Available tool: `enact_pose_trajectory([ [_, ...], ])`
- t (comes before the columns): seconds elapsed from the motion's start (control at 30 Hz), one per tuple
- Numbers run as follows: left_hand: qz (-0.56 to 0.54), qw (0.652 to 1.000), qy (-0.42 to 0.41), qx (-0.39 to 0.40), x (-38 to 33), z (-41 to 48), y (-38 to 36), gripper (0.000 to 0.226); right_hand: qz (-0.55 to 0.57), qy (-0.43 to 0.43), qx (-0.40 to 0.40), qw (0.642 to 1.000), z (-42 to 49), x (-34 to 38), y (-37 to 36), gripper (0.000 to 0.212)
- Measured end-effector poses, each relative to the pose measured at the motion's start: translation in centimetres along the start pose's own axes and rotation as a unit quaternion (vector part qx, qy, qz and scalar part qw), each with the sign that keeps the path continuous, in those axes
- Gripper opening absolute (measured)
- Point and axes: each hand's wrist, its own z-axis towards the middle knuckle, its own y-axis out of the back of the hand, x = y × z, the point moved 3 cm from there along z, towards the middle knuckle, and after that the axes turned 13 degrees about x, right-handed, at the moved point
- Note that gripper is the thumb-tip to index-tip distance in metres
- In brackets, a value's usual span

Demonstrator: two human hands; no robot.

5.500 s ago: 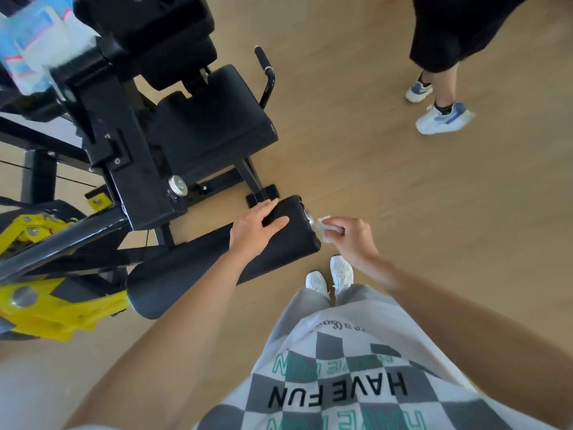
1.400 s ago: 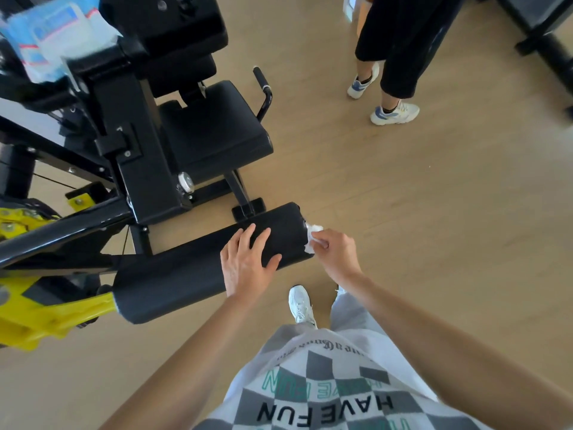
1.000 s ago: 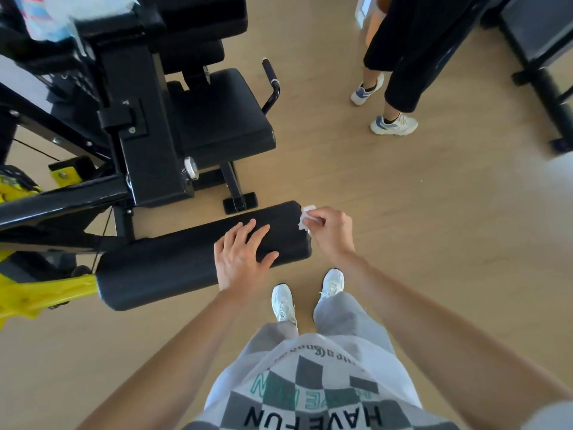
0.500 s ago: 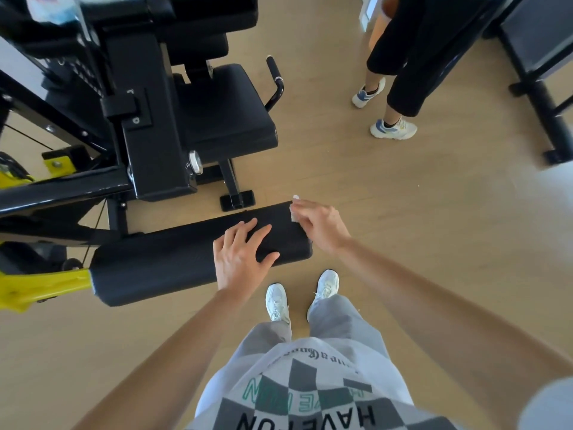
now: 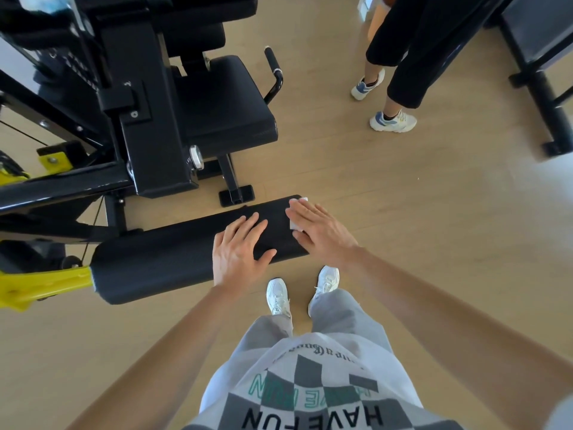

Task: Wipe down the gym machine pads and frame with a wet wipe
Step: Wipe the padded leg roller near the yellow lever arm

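The wipe lies just right of the frame's centre, on the right end of the long black roller pad, mostly hidden under the right hand. That hand's grip is spread flat, fingers straight, pressing the wipe onto the pad. The left hand rests just beside it on the pad, grip also spread, thumb out. Above, centre-left, stand the seat and black frame. A second person stands upper right on the wooden floor.

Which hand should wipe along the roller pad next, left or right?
Right. The right hand presses the wet wipe flat on the roller pad; the left hand rests bare on it.
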Motion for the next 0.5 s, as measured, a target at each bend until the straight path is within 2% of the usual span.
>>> enact_pose_trajectory([
  [0.17,0.008,1.000,0.005,-0.010,-0.3,-0.1,-0.4,0.062,0.065,-0.051,0.065,0.994,3.6,-0.1,3.4,0.024],
  [0.3,0.000,1.000,0.009,-0.013,-0.3,-0.3,-0.2,0.061,0.020,-0.045,0.066,0.997,4.6,-0.1,3.0,0.019],
  [0.37,-0.005,1.000,0.011,-0.008,-0.4,-0.2,-0.1,0.061,-0.031,-0.020,0.036,0.999,3.8,0.3,1.6,0.025],
  [0.43,-0.010,1.000,0.014,-0.004,-0.3,-0.3,-0.1,0.062,-0.074,0.006,0.004,0.997,1.8,1.2,0.2,0.044],
  [0.5,-0.014,1.000,0.016,0.000,-0.3,-0.3,-0.1,0.062,-0.085,0.012,-0.014,0.996,-0.8,2.2,-1.3,0.054],
])
